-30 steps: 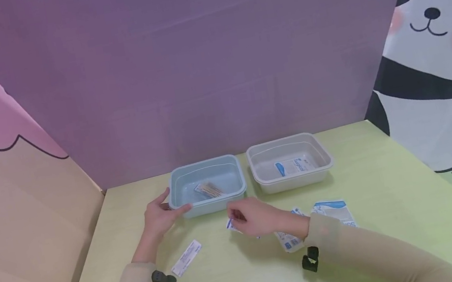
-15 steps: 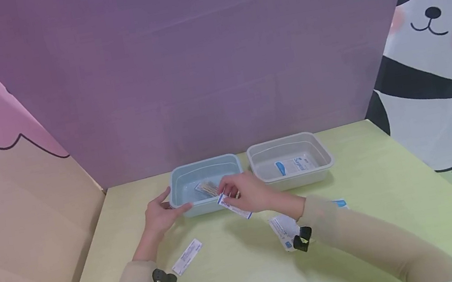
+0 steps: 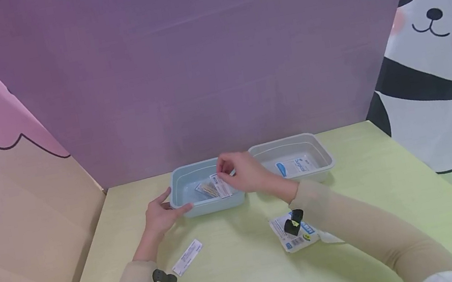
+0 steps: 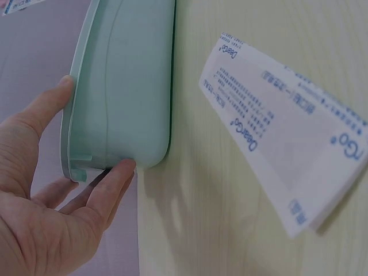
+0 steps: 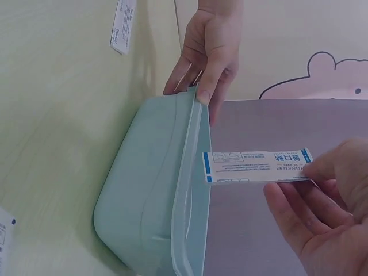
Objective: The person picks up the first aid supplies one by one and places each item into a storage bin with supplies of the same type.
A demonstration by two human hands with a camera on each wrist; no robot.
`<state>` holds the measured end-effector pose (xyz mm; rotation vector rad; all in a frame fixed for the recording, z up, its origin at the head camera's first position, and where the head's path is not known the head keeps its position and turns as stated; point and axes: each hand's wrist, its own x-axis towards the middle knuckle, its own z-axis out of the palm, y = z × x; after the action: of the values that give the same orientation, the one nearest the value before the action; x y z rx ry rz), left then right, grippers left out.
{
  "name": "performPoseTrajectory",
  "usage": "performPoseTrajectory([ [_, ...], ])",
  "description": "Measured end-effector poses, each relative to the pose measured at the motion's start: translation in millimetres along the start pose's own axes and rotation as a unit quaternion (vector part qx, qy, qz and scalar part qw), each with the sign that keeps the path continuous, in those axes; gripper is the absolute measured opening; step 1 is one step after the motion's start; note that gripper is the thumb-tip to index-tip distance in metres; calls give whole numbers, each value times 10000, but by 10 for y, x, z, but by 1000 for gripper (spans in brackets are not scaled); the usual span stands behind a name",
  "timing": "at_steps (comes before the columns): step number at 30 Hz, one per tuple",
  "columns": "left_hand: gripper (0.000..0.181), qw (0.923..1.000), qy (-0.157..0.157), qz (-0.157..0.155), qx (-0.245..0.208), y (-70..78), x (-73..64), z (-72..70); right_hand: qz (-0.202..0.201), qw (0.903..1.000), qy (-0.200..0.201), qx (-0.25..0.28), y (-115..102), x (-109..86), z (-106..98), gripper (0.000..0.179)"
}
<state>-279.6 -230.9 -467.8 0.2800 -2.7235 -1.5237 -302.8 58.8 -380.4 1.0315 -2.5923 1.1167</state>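
My left hand [image 3: 160, 218] grips the near left corner of a light blue plastic bin [image 3: 212, 206], thumb on the rim and fingers round the end in the left wrist view. My right hand [image 3: 241, 172] pinches one end of an adhesive bandage packet [image 5: 253, 167], white with blue end stripes. The packet's free end reaches in over the bin's rim in the right wrist view. Inside the bin lies a clear pack of cotton swabs [image 3: 207, 190]. A second narrow white packet [image 3: 187, 257], blue-printed, lies on the table near my left wrist.
Right of the blue bin stands a pale grey bin [image 3: 320, 174] holding a flat packet marked Surgical [image 3: 296, 165]. White printed packets [image 3: 299, 243] lie on the table under my right forearm, partly hidden. A purple partition [image 3: 214, 73] rises behind both bins.
My right hand has lifted the bandage packet from the table in front of the blue bin, moving it up and forward over the bin. My left hand keeps its place on the bin.
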Motion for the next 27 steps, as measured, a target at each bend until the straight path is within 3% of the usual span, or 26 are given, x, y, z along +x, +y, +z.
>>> performPoseTrajectory([
  [8,102,10000,3,48,-15,-4,11,-1,282,9986,373,235,94,120,19,4],
  [18,101,10000,23,34,-24,-23,20,0,636,9963,561,155,200,233,68,4],
  [27,101,10000,51,16,-9,-3,7,2,817,9953,467,217,247,270,118,4],
])
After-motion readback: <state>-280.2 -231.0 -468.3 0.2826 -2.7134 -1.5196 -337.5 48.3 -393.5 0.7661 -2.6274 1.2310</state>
